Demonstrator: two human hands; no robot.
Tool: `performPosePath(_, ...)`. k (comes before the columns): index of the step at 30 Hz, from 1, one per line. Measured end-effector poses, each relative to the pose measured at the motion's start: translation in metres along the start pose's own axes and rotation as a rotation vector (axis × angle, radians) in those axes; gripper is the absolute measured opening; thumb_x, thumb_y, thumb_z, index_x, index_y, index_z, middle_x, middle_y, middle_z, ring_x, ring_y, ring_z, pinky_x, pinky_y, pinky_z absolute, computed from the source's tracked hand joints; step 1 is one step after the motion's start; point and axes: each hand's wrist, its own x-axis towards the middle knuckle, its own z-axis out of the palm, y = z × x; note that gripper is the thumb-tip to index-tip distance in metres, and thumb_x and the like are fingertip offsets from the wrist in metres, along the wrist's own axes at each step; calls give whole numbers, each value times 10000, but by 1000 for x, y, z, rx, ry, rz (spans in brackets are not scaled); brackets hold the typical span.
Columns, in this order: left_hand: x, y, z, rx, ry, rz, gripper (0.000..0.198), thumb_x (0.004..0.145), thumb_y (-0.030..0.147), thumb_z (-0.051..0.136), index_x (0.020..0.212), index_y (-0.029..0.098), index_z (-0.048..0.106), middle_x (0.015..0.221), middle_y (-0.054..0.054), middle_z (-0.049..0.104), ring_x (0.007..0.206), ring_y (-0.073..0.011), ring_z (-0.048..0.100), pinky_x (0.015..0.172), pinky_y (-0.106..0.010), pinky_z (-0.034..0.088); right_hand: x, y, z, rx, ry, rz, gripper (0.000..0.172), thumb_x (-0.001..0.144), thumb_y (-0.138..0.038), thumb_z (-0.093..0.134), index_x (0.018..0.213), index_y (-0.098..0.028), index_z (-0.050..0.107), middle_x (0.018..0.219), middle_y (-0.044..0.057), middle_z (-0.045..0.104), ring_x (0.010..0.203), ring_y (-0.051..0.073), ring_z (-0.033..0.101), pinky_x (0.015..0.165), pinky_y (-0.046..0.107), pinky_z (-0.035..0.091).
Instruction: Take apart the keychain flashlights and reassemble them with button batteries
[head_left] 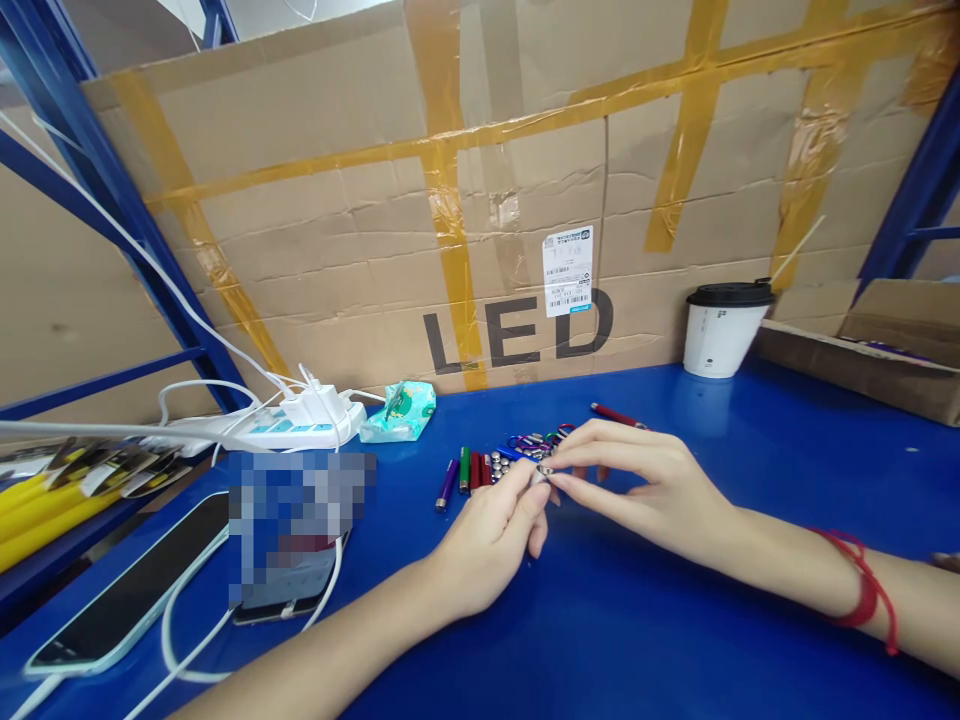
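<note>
My left hand [491, 540] is closed around a small silver metal tube [541, 476], its round open end facing up. At that end, the thumb and forefinger of my right hand [645, 485] come together on the rim, with the other fingers stretched forward. Most of the tube is hidden in my left fist. Just beyond my hands lie a purple tube [448, 487], a green tube [464, 468] and red tubes [475, 470]. Beside them are several silver button cells [496, 462], a blue tube [517, 454] and coloured clips [564, 431], partly covered by my right hand.
Another red tube [616, 415] lies farther back. A lidded paper cup [720, 335] stands near an open cardboard box [870, 365] at right. Left are two phones [139, 580], white cables, a power strip [300, 432] and a green packet [401, 412]. A large carton [337, 250] walls the back.
</note>
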Motion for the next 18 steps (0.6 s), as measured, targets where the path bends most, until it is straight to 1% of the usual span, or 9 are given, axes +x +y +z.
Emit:
performPosePath(4,0,-1,1,2,10,-10,278,960,370,248,820,187,403,553,46,474,527,-111,446,603,-233,356,-1,4,-1,-56,-32,-84,122,883,-175,556,920,-186,671,886,47,637,795,140,611,706,233,507)
performPosePath(6,0,-2,1,14,14,-15,286,960,376,251,797,190,396,546,48,475,521,-110,447,594,-232,353,-1,5,-1,-60,-47,-118,128,883,-161,551,918,-185,672,894,50,632,791,136,609,692,226,504)
performPosePath(8,-1,-2,1,39,20,-17,301,961,376,248,783,190,402,545,48,477,524,-111,450,592,-233,349,-1,5,-1,-44,-40,-114,117,877,-163,559,907,-184,670,891,48,629,782,136,609,688,224,504)
performPosePath(10,-1,-1,1,60,23,-14,304,961,371,251,776,189,411,549,47,479,531,-111,454,589,-233,344,-1,4,-1,-22,-59,-66,106,870,-170,564,895,-182,666,913,51,621,791,142,608,697,230,507)
performPosePath(14,0,-1,-1,52,11,-6,275,958,352,275,795,189,427,564,49,483,539,-107,458,588,-229,340,-1,2,-1,18,-195,51,154,896,-210,502,930,-201,651,1041,59,578,833,156,603,699,252,515)
performPosePath(16,2,-1,-1,25,41,-9,268,954,355,283,810,188,435,568,48,479,538,-103,448,585,-224,342,-2,1,-1,46,-210,109,150,900,-235,488,954,-207,625,1039,53,573,796,145,599,641,237,514)
performPosePath(18,4,-1,0,-47,130,-37,277,950,380,281,812,188,427,554,51,464,521,-100,428,561,-216,341,-2,0,0,58,-186,198,150,893,-265,497,1011,-208,570,951,40,588,717,131,590,540,210,492)
